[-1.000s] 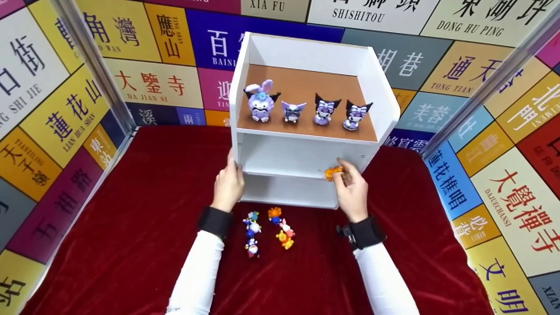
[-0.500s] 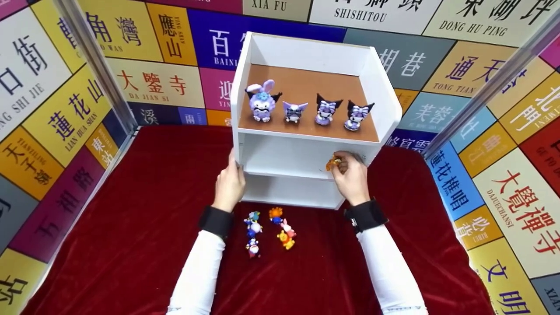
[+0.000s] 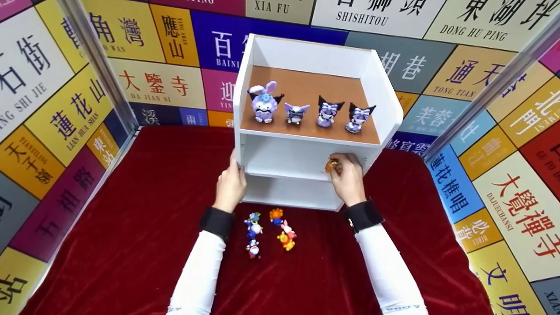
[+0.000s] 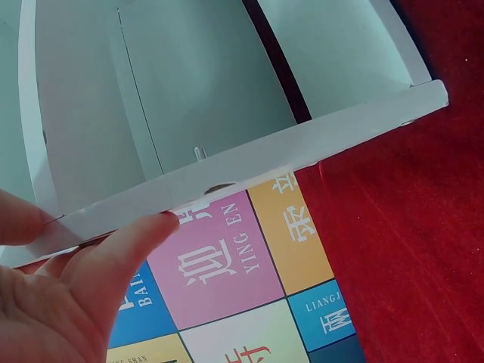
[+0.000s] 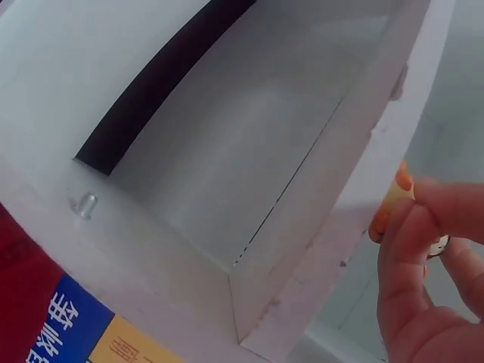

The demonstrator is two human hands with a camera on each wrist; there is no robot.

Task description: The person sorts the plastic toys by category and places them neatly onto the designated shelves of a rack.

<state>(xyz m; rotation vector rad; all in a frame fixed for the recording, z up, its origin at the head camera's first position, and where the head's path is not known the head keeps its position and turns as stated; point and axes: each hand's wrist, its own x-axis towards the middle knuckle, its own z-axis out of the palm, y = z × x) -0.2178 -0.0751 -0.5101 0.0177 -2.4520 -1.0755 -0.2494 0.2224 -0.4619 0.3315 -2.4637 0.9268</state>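
My right hand (image 3: 350, 180) pinches a small orange figurine (image 3: 330, 165) between thumb and fingers, at the right part of the middle compartment of a white shelf unit (image 3: 306, 139). Part of the figurine (image 5: 395, 203) shows past the board's edge in the right wrist view; the fingers cover the rest. At the other end, my left hand (image 3: 230, 186) grips the unit's left side panel (image 4: 249, 162), its thumb and fingers on either side of the panel. The figurine looks upright, close over the middle board.
Purple-and-black figurines (image 3: 326, 113) stand in a row on the brown top board. On the red cloth (image 3: 153, 210) in front lie several more: blue ones (image 3: 253, 227), an orange-headed one (image 3: 276, 215), a pink rabbit (image 3: 287, 229) and a yellow bear (image 3: 286, 240). Lettered panels surround the table.
My right hand has moved slightly up and inward to the compartment, turning the orange figurine from sideways to upright. My left hand keeps its grip on the side panel.
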